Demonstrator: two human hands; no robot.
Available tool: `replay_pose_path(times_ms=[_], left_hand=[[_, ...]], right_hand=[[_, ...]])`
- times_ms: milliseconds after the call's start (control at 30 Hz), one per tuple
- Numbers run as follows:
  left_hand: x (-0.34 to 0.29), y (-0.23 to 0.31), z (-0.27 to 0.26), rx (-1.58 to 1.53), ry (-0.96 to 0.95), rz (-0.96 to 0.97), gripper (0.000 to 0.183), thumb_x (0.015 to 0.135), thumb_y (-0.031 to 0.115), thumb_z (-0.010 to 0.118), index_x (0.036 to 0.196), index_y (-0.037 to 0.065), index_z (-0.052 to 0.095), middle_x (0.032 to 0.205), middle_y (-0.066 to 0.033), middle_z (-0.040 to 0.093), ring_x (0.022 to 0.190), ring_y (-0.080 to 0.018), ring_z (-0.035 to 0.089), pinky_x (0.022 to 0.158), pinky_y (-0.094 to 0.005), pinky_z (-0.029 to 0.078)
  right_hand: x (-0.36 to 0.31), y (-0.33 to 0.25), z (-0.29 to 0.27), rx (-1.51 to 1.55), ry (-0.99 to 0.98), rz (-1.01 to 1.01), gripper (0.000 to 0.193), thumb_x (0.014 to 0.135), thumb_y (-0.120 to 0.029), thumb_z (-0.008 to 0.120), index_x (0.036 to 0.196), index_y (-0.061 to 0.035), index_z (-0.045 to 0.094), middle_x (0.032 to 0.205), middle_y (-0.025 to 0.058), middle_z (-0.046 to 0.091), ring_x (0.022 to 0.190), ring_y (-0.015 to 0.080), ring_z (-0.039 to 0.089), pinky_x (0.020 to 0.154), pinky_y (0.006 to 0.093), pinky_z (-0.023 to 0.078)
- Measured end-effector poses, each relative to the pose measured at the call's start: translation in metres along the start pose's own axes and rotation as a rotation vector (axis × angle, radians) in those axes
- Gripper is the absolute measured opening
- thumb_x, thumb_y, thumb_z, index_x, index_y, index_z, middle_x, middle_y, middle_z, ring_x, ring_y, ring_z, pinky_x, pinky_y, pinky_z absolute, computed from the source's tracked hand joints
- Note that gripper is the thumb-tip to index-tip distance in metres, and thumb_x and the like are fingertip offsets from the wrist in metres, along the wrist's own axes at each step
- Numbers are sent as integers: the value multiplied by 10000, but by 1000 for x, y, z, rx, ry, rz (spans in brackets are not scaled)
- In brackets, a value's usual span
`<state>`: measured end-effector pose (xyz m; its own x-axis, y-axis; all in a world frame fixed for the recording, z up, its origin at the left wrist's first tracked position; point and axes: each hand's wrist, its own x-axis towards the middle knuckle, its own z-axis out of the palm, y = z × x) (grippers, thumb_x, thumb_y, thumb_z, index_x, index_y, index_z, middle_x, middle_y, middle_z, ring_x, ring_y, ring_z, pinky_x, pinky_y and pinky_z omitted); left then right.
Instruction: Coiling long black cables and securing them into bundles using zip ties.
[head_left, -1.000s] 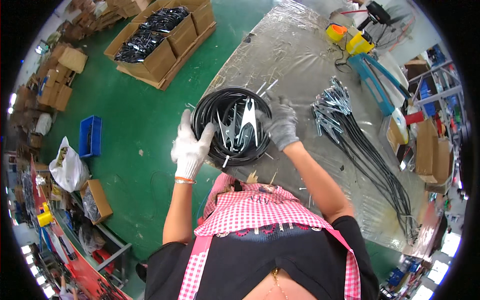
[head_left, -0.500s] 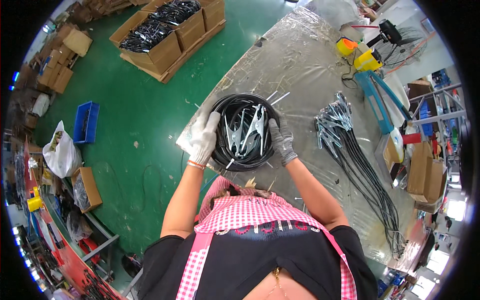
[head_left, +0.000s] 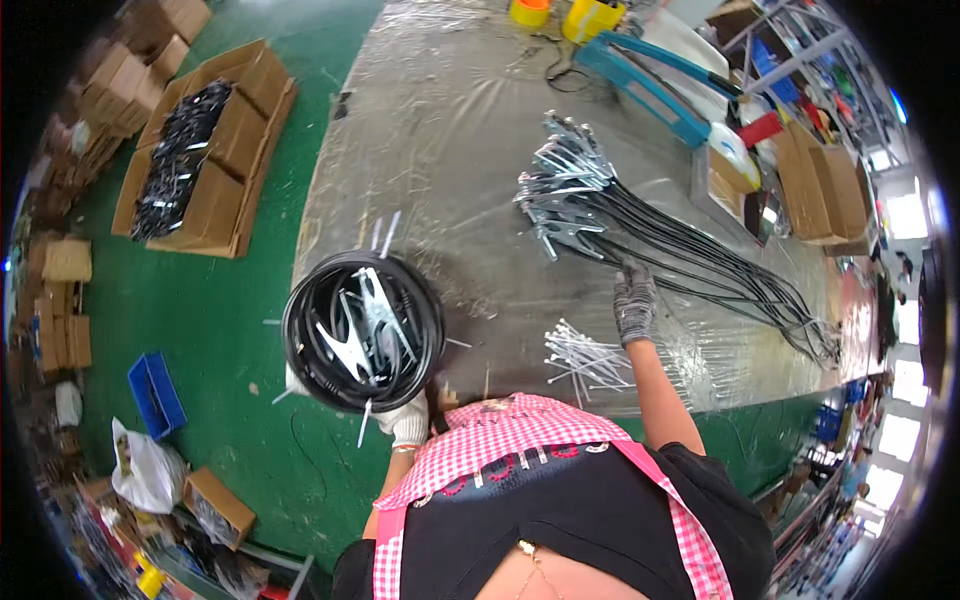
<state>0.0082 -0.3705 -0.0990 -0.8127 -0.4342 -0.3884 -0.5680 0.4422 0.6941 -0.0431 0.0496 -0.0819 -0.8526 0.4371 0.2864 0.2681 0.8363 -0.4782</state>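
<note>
A round coil of black cable (head_left: 428, 315) with silver metal clamps (head_left: 383, 305) inside it is held up at the table's left edge. White cable ties stick out around the coil. My left hand (head_left: 405, 420), in a white glove, grips it from below at the near side; its fingers are mostly hidden under it. My right hand (head_left: 634, 302), in a grey glove, is empty, with fingers stretched toward a bundle of black cables (head_left: 690, 250). Its fingertips are at the nearest cables. Silver clamps (head_left: 568, 185) are piled at the bundle's far left end.
Loose white cable ties (head_left: 585, 358) lie left of my right hand on the film-covered table (head_left: 450, 150). At the far right stand a teal tool (head_left: 645, 85) and a cardboard box (head_left: 820, 185). Cartons of black parts (head_left: 235, 150) and a blue bin (head_left: 156, 395) stand on the green floor.
The coil has moved left and nearer me, held by my left hand alone. My right hand has let go of it and moved right to the cable bundle. The view has turned rightward.
</note>
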Motion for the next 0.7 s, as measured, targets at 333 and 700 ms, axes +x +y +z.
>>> replay_pose_path(times_ms=[333, 700], left_hand=[[129, 111, 44, -479, 337, 145, 961, 494, 43, 876, 1309, 5, 367, 1300, -126, 492, 1142, -243, 490, 1007, -376, 432], [265, 206, 59, 257, 428, 624, 1285, 587, 528, 815, 1466, -10, 47, 1503, -264, 158, 1401, -419, 142, 1165, -464, 143]], right_hand=[[29, 32, 38, -418, -44, 256, 440, 927, -413, 532, 1167, -48, 588, 1103, 214, 620, 1094, 365, 540, 936, 446, 416], [107, 23, 62, -382, -90, -31, 256, 791, -295, 664, 1019, -186, 620, 1138, 89, 582, 1121, 308, 495, 977, 514, 334]])
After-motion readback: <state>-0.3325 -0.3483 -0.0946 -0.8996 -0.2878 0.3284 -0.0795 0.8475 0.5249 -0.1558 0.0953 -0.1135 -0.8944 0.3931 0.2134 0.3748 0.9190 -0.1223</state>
